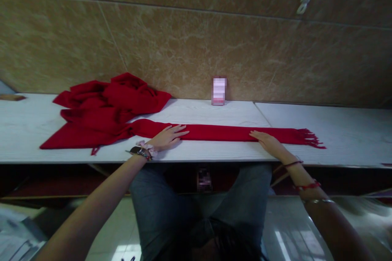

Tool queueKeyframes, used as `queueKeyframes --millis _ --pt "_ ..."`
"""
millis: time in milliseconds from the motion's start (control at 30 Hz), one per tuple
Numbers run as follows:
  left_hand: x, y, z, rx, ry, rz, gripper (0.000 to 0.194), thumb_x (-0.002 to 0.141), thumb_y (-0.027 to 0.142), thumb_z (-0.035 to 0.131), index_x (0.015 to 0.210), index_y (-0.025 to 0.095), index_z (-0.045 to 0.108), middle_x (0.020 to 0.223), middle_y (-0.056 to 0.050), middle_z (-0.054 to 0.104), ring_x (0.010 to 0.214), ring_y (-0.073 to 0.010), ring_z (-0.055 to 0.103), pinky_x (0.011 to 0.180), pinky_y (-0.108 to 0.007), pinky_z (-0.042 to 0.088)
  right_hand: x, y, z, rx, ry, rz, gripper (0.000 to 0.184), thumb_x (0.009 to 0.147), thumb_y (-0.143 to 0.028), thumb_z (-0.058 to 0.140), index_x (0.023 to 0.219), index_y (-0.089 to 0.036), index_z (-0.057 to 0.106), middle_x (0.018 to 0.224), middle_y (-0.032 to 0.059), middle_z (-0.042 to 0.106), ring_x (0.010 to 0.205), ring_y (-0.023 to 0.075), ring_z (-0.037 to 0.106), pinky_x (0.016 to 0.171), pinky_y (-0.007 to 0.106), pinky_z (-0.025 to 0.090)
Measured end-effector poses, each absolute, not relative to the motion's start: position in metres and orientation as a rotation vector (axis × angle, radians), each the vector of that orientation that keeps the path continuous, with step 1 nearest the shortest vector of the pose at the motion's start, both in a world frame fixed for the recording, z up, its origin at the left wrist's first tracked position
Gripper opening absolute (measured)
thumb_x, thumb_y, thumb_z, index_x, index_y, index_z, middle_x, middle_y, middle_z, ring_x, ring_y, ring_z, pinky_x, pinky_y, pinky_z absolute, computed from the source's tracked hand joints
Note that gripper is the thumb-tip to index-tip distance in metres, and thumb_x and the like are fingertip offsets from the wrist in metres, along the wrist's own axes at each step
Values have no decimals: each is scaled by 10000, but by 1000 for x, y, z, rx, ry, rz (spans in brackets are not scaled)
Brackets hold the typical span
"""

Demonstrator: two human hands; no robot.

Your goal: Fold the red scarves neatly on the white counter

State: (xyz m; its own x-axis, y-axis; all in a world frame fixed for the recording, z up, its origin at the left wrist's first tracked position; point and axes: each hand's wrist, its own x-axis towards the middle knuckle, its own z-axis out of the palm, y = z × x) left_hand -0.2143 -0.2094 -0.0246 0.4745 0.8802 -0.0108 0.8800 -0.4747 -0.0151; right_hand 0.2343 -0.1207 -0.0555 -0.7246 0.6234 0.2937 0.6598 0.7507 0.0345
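A long red scarf (220,132) lies stretched along the white table (337,130), its fringed end at the right. More red cloth (107,106) is bunched in a heap at the left, joined to the stretched strip. My left hand (168,136) rests flat on the strip near its middle, fingers spread and pointing right. My right hand (267,140) lies flat on the strip further right, fingers extended to the left. Neither hand grips the cloth. Both wrists carry bracelets.
A small pink and white box (219,91) stands upright against the brown marbled wall (196,40) behind the scarf. A seam splits the tabletop right of the box. A brown object (10,97) lies at the far left edge. My knees are under the table.
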Motion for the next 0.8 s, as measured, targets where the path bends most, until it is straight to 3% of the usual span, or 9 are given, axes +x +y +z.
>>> queueKeyframes --millis 167,300,400,600,800 --pt "-199 -210 -18 -2672 -1545 -34 452 870 226 317 1315 230 394 1417 -55 316 1299 -210 267 1036 -428 218 245 -119 -57 -1005 -2675 -253 486 769 -50 330 1187 -175 543 1219 75 568 1155 185 487 957 396 436" --pt "-172 -205 -19 -2693 -1446 -128 456 870 207 345 1323 224 382 1425 -43 302 1302 -189 259 1047 -362 221 203 -126 -44 -885 -2653 -234 415 831 -136 369 1221 -134 513 1263 114 524 1198 206 442 995 406 389" --pt "-159 -200 -25 -2692 -1493 -127 447 896 220 283 1333 189 373 1425 -52 300 1296 -199 273 1040 -343 229 164 -134 -41 -757 -2737 -172 413 837 -108 354 1216 -86 518 1266 136 516 1201 217 437 1011 394 368" --pt "-159 -200 -25 -2682 -1530 -139 432 901 223 301 1325 199 382 1403 -56 343 1286 -181 298 1039 -368 238 145 -137 -53 -819 -2712 -75 486 774 2 326 1205 -95 529 1249 116 534 1178 189 464 1004 364 381" --pt "-163 -201 -25 -2721 -1509 -129 425 912 251 294 1331 286 362 1435 -22 279 1316 -199 229 1040 -438 203 152 -134 -53 -785 -2709 -59 488 795 -6 313 1212 -138 528 1265 93 522 1190 181 450 1000 384 384"
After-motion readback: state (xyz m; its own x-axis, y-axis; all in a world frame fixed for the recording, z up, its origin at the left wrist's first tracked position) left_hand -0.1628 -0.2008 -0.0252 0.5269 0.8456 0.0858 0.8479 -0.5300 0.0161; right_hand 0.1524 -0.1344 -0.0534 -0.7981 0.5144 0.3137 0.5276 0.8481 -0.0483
